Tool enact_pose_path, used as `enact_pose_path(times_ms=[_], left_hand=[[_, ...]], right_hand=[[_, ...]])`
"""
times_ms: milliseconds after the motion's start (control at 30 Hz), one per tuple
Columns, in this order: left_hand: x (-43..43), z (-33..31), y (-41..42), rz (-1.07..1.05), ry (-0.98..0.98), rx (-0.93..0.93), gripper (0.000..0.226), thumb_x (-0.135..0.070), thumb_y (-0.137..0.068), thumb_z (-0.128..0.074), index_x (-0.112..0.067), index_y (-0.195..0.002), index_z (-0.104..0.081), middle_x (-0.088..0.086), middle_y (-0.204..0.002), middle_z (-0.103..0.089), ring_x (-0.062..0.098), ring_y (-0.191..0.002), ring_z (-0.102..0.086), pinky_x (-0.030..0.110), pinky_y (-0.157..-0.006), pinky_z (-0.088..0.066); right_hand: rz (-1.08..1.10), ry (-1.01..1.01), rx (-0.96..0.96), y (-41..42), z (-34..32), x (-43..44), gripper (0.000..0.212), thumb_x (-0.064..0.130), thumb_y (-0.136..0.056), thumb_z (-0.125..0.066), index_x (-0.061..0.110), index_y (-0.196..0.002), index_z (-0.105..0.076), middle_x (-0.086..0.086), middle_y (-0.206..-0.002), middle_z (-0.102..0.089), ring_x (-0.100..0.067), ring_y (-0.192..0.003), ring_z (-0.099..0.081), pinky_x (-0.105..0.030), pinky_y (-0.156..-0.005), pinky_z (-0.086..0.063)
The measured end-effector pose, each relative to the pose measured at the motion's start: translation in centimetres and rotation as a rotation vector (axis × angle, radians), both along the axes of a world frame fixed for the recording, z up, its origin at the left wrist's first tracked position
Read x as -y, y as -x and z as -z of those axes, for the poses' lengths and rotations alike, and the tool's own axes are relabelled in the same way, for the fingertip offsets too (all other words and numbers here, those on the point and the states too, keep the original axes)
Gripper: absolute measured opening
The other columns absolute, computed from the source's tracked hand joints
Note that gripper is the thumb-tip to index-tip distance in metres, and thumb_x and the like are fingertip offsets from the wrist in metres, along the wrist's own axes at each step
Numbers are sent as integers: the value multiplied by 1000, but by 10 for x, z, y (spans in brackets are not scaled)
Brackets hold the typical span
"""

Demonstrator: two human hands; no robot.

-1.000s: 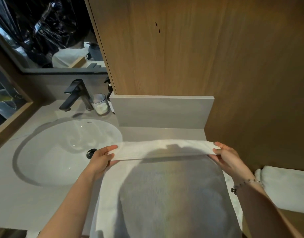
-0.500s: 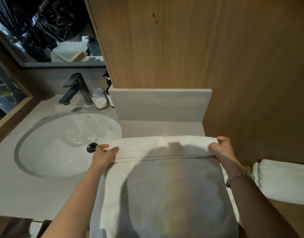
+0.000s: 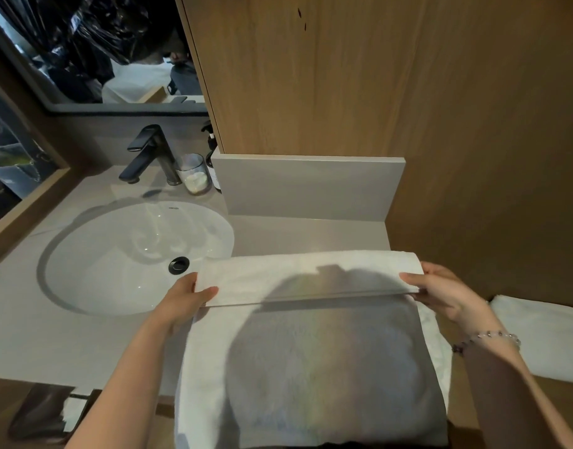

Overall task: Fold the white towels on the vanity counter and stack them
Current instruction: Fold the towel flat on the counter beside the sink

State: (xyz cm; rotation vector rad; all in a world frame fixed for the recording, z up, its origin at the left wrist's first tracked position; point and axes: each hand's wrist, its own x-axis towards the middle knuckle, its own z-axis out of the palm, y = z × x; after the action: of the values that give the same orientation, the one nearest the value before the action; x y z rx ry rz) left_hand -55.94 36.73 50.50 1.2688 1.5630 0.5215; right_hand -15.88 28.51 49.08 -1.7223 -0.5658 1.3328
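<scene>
A white towel [image 3: 311, 361] lies spread over the grey vanity counter [image 3: 298, 234] and hangs past its front edge. Its far end is folded back toward me as a flap [image 3: 298, 273]. My left hand [image 3: 184, 298] pinches the flap's left corner, thumb on top. My right hand [image 3: 440, 290] pinches the right corner. A second white towel [image 3: 544, 338], folded, lies at the lower right on a wooden surface.
A white oval sink [image 3: 116, 264] with a black drain sits left of the towel. Behind it stand a black faucet [image 3: 149, 153], a glass cup [image 3: 194, 173] and a dark pump bottle [image 3: 212, 150]. A wooden wall panel [image 3: 408, 92] rises behind the counter.
Both hands have drawn the folded flap nearer to me, so it is wider and covers more of the towel.
</scene>
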Motion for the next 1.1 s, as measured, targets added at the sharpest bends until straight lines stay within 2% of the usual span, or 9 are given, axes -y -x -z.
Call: enact_pose_path(times_ms=[100, 200, 400, 567, 733, 833, 900, 1000, 1100], left_hand=[[4, 7, 12, 116, -11, -86, 29, -3, -88, -60, -8, -116, -51, 8, -108, -65, 21, -94, -62, 26, -75, -47], [9, 11, 14, 151, -50, -170, 33, -3, -87, -61, -10, -115, -47, 7, -110, -61, 25, -102, -59, 27, -78, -46], [12, 11, 14, 263, -139, -384, 36, -10, -89, -58, -8, -122, -44, 5, -110, -57, 23, -101, -54, 29, -81, -38], [11, 5, 10, 379, -100, -755, 33, -25, -91, -54, -9, -116, -39, 10, -106, -53, 30, -104, -52, 33, -83, -38], [15, -4, -7, 329, -80, -1025, 54, -35, -86, -58, -11, -127, -34, 9, -126, -50, 25, -123, -41, 38, -100, -30], [20, -11, -26, 152, -282, -1047, 90, -41, -78, -68, -7, -144, -18, 13, -142, -34, 29, -135, -28, 38, -109, -25], [24, -4, -53, 229, -507, -946, 85, -44, -88, -56, -5, -148, -11, 16, -154, -16, 30, -144, -9, 39, -115, -10], [30, 11, -101, 457, -587, -869, 64, -38, -99, -31, -12, -150, -2, 7, -158, 6, 25, -146, 7, 40, -116, 4], [34, 29, -120, 607, -606, -853, 56, -35, -93, -33, -10, -142, -37, 7, -150, -34, 31, -137, -34, 49, -109, -27]], right_hand=[[-48, 20, 89, -1, 9, 11, 25, -5, -84, -61, 8, -105, -58, -6, -88, -67, -20, -73, -63, -30, -67, -51], [-90, 47, 201, 2, 10, 16, 37, -4, -81, -65, 8, -116, -58, -8, -101, -68, -24, -93, -63, -37, -85, -49], [-137, 51, 283, 7, 5, 21, 39, -5, -81, -66, 4, -118, -57, 1, -82, -63, -9, -69, -57, -18, -58, -42], [-139, 51, 311, 13, 1, 24, 40, -12, -77, -67, 0, -113, -55, -1, -71, -59, -6, -54, -57, -11, -45, -43], [-153, 198, 609, 17, -8, 24, 63, 14, -64, -85, 7, -117, -53, -7, -96, -63, -24, -87, -60, -36, -81, -49], [-82, 162, 878, 30, -17, 20, 98, 28, -62, -86, 14, -141, -30, -16, -140, -39, -30, -133, -31, -39, -106, -32], [-90, -48, 1061, 60, -22, 9, 89, 40, -71, -75, 12, -143, -30, -16, -147, -31, -30, -141, -19, -41, -112, -24], [-364, -431, 1265, 118, -3, -16, 62, 41, -80, -47, 5, -130, -51, -19, -139, -47, -38, -133, -38, -52, -105, -31], [-664, -407, 1331, 156, 19, -27, 52, 29, -83, -36, 11, -127, -57, -8, -136, -53, -26, -129, -46, -55, -99, -41]])
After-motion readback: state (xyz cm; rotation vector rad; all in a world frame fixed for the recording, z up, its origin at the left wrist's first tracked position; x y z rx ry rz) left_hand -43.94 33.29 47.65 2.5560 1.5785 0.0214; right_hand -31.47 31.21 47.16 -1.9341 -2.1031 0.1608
